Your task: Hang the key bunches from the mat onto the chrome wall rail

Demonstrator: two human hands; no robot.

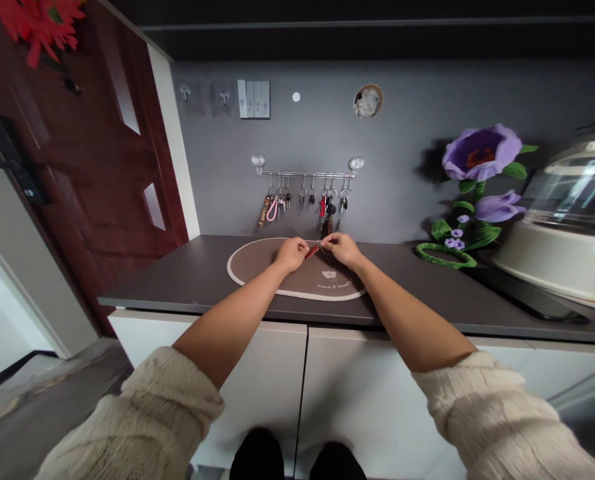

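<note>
Above an oval brown mat (257, 257) with a pale rim, both hands meet around a small red-brown key tag (313, 252). My left hand (292, 255) is closed, its fingers pinching the tag's lower left end. The fingertips of my right hand (343, 249) are pinched together at the other end, where a thin metal bit, perhaps a ring, shows. Just behind the hands, a clear rail (307, 175) on the wall carries several key rings. Among them hang a pink loop (272, 210), a brown strap (264, 211) and a red piece (323, 207).
The dark countertop (177, 267) runs over white cabinet doors (257, 373). To the right stand purple crocheted flowers (482, 157), a black flat slab (537, 300) and a white appliance with a clear top (557, 247). A switch panel (254, 100) is on the wall; a dark red door (102, 133) stands left.
</note>
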